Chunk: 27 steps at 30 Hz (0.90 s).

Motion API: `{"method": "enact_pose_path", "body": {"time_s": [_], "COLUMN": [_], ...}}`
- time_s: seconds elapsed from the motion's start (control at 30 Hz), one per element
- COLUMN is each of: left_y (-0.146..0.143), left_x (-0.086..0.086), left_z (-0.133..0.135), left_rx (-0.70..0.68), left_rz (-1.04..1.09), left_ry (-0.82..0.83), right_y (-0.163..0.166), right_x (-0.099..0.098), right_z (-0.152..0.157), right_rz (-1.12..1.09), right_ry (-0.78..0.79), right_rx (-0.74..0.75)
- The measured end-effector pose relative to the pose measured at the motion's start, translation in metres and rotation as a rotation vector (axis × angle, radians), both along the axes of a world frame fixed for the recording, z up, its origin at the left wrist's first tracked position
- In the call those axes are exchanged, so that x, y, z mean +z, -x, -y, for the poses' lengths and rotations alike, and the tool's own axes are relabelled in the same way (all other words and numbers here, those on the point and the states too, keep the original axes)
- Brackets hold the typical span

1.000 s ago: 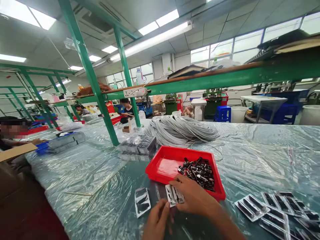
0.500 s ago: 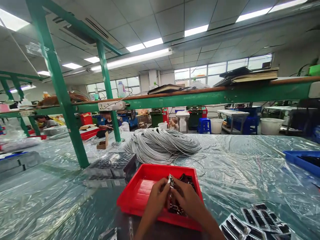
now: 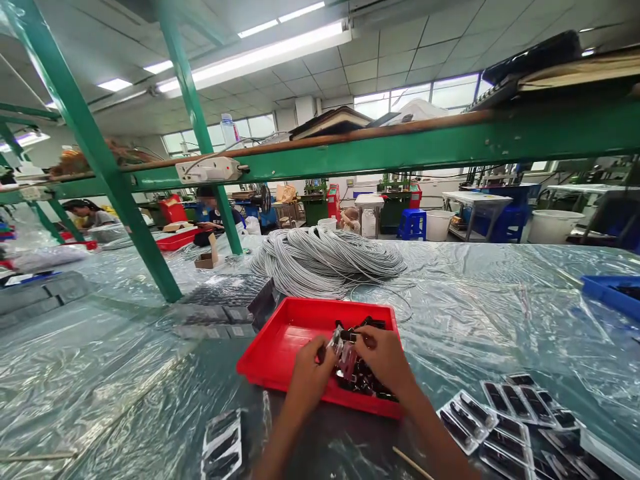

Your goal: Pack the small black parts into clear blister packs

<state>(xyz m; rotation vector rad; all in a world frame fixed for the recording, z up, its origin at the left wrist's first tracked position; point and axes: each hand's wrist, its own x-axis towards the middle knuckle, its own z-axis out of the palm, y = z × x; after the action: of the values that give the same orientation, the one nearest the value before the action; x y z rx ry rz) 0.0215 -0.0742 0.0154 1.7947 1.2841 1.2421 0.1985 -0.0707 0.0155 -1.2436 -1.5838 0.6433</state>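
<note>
Above the red tray, my left hand is closed on a shiny clear plastic piece, its fingertips pinched at the near edge. My right hand is closed as well, pinching a small black part just beside the plastic. Both hands are over the right half of the tray, where a heap of small black and shiny metal parts lies beneath them. The exact kind of these parts is too small to make out.
Clear blister packs with black parts lie at the right, another blister pack at front left. Behind the tray stand a grey cable coil and wrapped boxes. A blue tray sits far right. A green shelf beam crosses above.
My hands have moved apart from a shared grip on the shiny piece; the right one has shifted right and now pinches a black part. The view has tilted down.
</note>
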Motion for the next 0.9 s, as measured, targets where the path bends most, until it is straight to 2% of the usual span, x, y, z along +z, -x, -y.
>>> {"method": "enact_pose_path", "body": {"time_s": [0.1,0.2,0.27,0.33,0.4,0.5,0.6,0.73,0.8,0.9], "left_y": [0.008,0.015,0.016,0.015,0.015,0.016,0.019,0.022,0.021,0.017], "left_x": [-0.004,-0.009,-0.011,-0.010,-0.006,-0.001,0.002,0.001,0.000,-0.001], "left_z": [-0.006,-0.009,-0.009,-0.007,-0.005,-0.003,-0.003,-0.003,-0.003,-0.003], "left_rx": [0.065,0.028,-0.060,-0.153,-0.223,-0.328,-0.357,-0.401,-0.422,-0.435], "left_rz": [0.101,0.236,0.297,0.366,0.410,0.404,0.339,0.323,0.382,0.498], "left_ry": [0.026,0.127,0.220,0.286,0.312,0.344,0.354,0.325,0.305,0.305], "right_y": [-0.011,-0.011,-0.004,0.005,0.012,0.017,0.020,0.023,0.024,0.028], "right_x": [-0.008,-0.009,-0.006,-0.001,0.002,0.006,0.009,0.009,0.005,-0.005], "right_z": [-0.009,-0.010,-0.006,-0.001,0.002,0.005,0.008,0.010,0.007,0.003], "right_rz": [-0.069,0.040,0.036,-0.036,-0.117,-0.168,-0.120,-0.089,-0.158,-0.415], "right_ry": [0.110,-0.012,-0.028,0.059,0.118,0.101,0.047,0.002,0.037,0.146], "right_rx": [-0.058,-0.138,-0.023,0.157,0.214,0.095,-0.004,-0.065,-0.061,0.010]}}
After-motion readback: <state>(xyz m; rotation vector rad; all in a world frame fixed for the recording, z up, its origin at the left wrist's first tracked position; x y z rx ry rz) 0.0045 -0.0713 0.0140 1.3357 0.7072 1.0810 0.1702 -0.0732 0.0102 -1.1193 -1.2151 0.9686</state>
